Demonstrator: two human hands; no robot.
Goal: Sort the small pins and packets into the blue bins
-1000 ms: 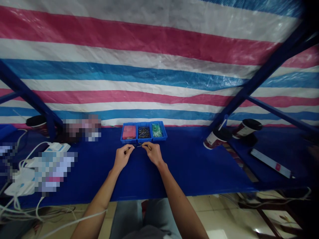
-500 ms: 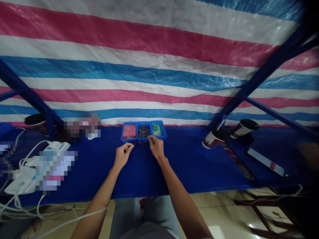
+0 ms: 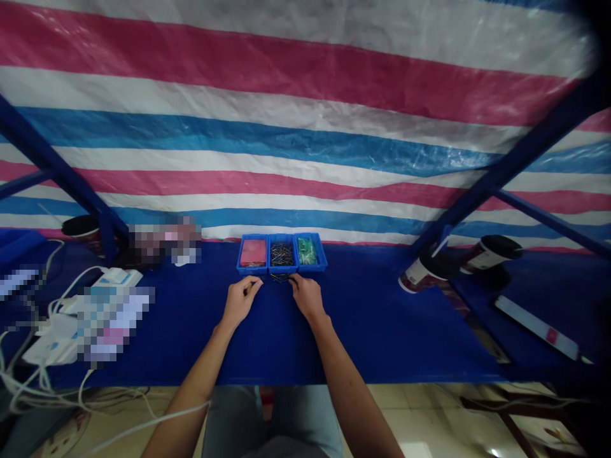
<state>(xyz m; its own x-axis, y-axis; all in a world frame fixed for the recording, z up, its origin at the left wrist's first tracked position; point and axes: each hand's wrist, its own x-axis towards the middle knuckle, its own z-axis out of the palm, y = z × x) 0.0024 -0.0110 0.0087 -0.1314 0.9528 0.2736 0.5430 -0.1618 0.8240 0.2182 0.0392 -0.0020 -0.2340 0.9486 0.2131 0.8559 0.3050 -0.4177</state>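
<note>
Three small blue bins stand joined in a row: the left bin (image 3: 239, 262) holds flat pink-red pieces, the middle bin (image 3: 283, 270) thin dark metal pieces like screws, the right bin (image 3: 324, 259) green and clear bits. A few dark screw-like pieces (image 3: 279, 278) lie just in front of the middle bin. My right hand (image 3: 308, 296) is closed in a pinch at the right end of these pieces; what its fingertips hold is hidden. In front of the left bin, my left hand (image 3: 241, 300) is closed, thumb against fingers, around something too small to make out.
On the blue table (image 3: 363, 331), a white power strip (image 3: 57, 331) with cables lies at left. To the right stand a dark-lidded cup (image 3: 420, 273), another cup (image 3: 489, 253) and a flat pale case (image 3: 537, 327). Blue frame bars (image 3: 458, 191) slope at both sides.
My right hand has drawn back from the middle bin's front edge to the loose pieces before it. My left hand stays closed near the left bin. The view has shifted slightly.
</note>
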